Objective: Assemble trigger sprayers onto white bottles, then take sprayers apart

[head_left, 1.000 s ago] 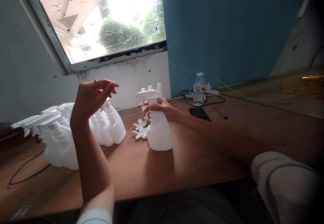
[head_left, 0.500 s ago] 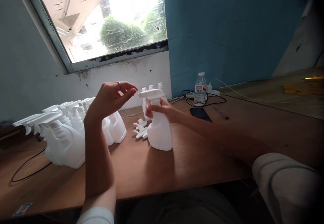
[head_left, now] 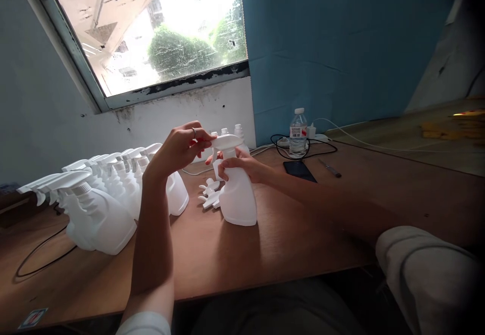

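A white spray bottle [head_left: 238, 201] stands upright on the brown table, its trigger sprayer head [head_left: 227, 141] seated on the neck. My right hand [head_left: 244, 165] is wrapped round the bottle's neck from the right. With a ring on one finger, my left hand [head_left: 187, 145] pinches the nozzle end of the sprayer head between thumb and fingers. Just left of the bottle lie loose trigger sprayer heads [head_left: 210, 193]. Behind it stand several bottles without sprayers [head_left: 238, 132], partly hidden by my hands and the sprayer.
Rows of white spray bottles with sprayers [head_left: 102, 213] crowd the table's left side, partly behind my left forearm. Toward the back right are a water bottle [head_left: 298, 133], a black phone [head_left: 300, 171], a small knife-like tool [head_left: 330, 168] and cables [head_left: 328, 149]. A sticker [head_left: 33, 318] marks the front left edge.
My left hand has moved right and closed on the nozzle end of the sprayer head. My right hand stays round the neck, and the bottle stands in about the same spot.
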